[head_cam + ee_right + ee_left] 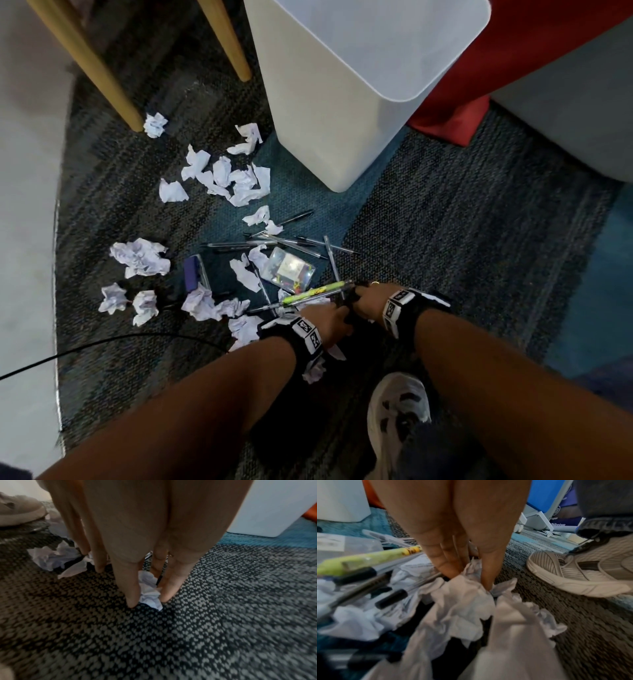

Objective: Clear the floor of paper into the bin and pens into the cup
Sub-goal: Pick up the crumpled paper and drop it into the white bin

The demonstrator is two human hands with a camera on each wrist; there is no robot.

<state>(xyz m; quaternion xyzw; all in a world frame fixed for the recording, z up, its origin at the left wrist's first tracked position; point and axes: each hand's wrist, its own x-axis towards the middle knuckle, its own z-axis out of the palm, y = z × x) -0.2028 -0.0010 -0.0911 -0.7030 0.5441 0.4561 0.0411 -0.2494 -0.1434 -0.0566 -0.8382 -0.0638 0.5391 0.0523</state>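
Crouched over the carpet, both hands work at once: the left hand (453, 534) pinches a crumpled paper (462, 599) and the right hand (145, 534) pinches a smaller scrap (150, 592), probably for the white bin (349, 85) just beyond.

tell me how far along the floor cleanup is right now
Barely begun, by the look of it. Nothing shows as done: the bin interior is out of view, and no cup is visible. In hand: the left hand pinches a crumpled paper, and the right hand pinches a small paper scrap on the carpet. Left: many paper balls and the scattered pens.
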